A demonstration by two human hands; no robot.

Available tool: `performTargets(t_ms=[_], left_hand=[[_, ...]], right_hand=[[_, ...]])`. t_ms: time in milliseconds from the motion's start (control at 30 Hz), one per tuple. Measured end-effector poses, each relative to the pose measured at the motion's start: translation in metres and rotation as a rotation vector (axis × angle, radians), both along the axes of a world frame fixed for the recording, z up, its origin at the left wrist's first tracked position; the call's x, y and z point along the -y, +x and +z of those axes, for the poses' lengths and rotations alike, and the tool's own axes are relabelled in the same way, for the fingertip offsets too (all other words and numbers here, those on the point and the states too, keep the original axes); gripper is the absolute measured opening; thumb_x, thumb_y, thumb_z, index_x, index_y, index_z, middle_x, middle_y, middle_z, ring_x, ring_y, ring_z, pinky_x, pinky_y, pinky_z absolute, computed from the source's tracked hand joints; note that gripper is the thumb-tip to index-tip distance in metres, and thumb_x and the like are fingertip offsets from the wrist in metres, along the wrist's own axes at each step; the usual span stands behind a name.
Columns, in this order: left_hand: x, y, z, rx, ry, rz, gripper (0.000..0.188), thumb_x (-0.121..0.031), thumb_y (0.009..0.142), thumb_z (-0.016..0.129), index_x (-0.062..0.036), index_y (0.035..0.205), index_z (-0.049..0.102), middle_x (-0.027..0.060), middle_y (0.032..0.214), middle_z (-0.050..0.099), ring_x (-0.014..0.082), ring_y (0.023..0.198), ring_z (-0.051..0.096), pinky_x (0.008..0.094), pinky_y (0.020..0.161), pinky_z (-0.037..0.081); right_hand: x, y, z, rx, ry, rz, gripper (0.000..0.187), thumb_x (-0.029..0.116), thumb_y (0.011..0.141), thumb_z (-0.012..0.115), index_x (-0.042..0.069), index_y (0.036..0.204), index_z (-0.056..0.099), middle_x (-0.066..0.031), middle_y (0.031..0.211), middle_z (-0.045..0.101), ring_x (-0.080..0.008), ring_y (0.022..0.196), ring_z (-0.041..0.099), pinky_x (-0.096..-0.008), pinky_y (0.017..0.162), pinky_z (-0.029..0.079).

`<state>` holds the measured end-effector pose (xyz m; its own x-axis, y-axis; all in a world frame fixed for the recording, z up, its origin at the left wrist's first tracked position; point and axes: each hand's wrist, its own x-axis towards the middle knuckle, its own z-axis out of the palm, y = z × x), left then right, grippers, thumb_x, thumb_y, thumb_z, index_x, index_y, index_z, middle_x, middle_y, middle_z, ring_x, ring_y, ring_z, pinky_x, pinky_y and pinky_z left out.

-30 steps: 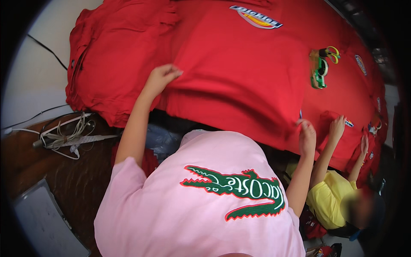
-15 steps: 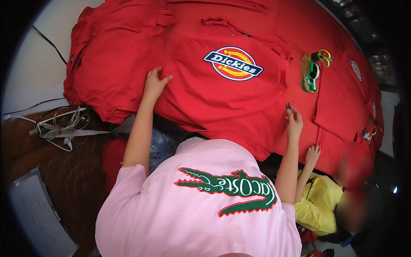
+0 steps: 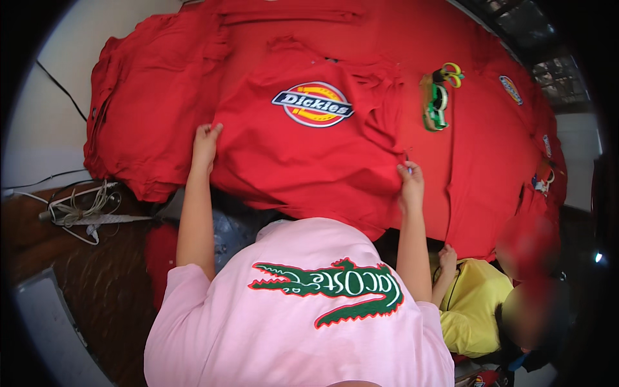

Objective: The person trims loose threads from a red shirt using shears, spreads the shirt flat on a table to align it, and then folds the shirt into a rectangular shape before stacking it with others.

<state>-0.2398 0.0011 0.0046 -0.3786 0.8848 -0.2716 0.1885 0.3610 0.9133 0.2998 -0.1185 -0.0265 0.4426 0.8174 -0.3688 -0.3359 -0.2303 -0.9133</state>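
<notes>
A red T-shirt (image 3: 303, 155) with a round yellow, white and blue chest print lies before me on the red-covered table, its neckline away from me and wrinkles running across it. At its left edge my left hand (image 3: 206, 143) is closed, pinching the fabric between thumb and fingers. By the right edge, my right hand (image 3: 411, 182) is closed around a small, dark, pointed tool (image 3: 408, 160), too small to name exactly. The fingers of that hand also touch the shirt's side.
Folded red garments (image 3: 151, 103) are piled on the left. A green tape dispenser (image 3: 435, 106) and yellow-handled scissors (image 3: 453, 74) lie right of the shirt. A co-worker in yellow (image 3: 476, 309) holds another red garment (image 3: 483, 200) at right. Tangled cables (image 3: 84, 209) lie at lower left.
My left hand has gone from spread fingers to pinching the shirt's edge. The shirt's fabric is now drawn up in more wrinkles. The co-worker's hand has closed on the red cloth.
</notes>
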Motion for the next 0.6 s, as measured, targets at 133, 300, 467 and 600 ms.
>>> performTargets(t_ms=[133,300,467,600], left_hand=[[-0.016,-0.002,0.043,-0.006,0.021,-0.233,0.064,-0.019,0.098,0.068,-0.0006,0.153,0.042,0.0143,0.148,0.055,0.0213,0.134,0.052,0.0340,0.111,0.042],[-0.048,0.018,0.295,-0.750,0.860,-0.188,0.038,-0.015,0.107,0.054,0.0003,0.141,0.059,0.0091,0.145,0.060,0.0148,0.127,0.058,0.0290,0.110,0.043],[-0.028,-0.004,0.293,-0.718,1.281,-0.038,0.028,-0.007,0.107,0.046,0.0057,0.116,0.070,0.0143,0.119,0.073,0.0175,0.103,0.071,0.0309,0.095,0.055],[-0.046,-0.023,0.187,-1.223,-0.153,-1.195,0.024,-0.010,0.101,0.054,0.0026,0.109,0.073,0.0159,0.097,0.077,0.0208,0.095,0.071,0.0351,0.086,0.054]], right_hand=[[-0.037,-0.005,0.087,-0.119,-0.055,0.185,0.037,-0.009,0.091,0.047,0.002,0.123,0.063,-0.0081,0.110,0.065,-0.0158,0.099,0.063,-0.0313,0.092,0.051],[-0.072,0.007,0.296,0.238,0.807,-0.015,0.032,-0.006,0.090,0.039,0.001,0.104,0.068,-0.0035,0.100,0.066,-0.0115,0.087,0.059,-0.0255,0.085,0.048],[-0.048,-0.005,0.331,1.225,1.052,-0.219,0.030,0.004,0.100,0.045,0.002,0.114,0.071,-0.0113,0.108,0.073,-0.0201,0.097,0.070,-0.0303,0.088,0.055],[-0.071,0.041,0.192,1.386,0.044,1.112,0.034,0.015,0.099,0.050,0.011,0.126,0.071,-0.0155,0.115,0.073,-0.0342,0.099,0.072,-0.0438,0.089,0.056]])
